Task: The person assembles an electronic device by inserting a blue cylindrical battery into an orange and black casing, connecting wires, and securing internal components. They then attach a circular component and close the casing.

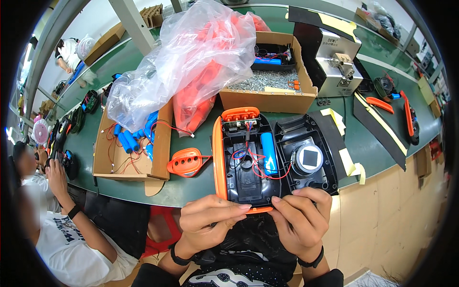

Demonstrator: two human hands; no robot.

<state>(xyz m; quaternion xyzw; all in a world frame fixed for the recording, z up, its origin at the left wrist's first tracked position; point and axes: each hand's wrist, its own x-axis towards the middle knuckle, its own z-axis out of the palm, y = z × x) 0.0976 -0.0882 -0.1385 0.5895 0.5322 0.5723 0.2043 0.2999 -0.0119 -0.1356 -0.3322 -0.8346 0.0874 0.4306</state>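
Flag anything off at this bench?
Yellow tape right of the open casing looks ragged, loose ends jutting past the black strip. The clear bag slumps over the battery box's rim, partly covering it. No clear damage shows.

Orange strip [259, 210]: ends covered by left hand [206, 222] and right hand [302, 217] | orange parts [204, 83]: blurred by clear bag [136, 95] | cardboard box [163, 150]: rear corner hidden by clear bag | co-worker [79, 253]: cropped by left rim

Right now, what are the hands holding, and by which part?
The left hand and right hand hold the open black-and-orange casing by its near edge, at the orange strip.
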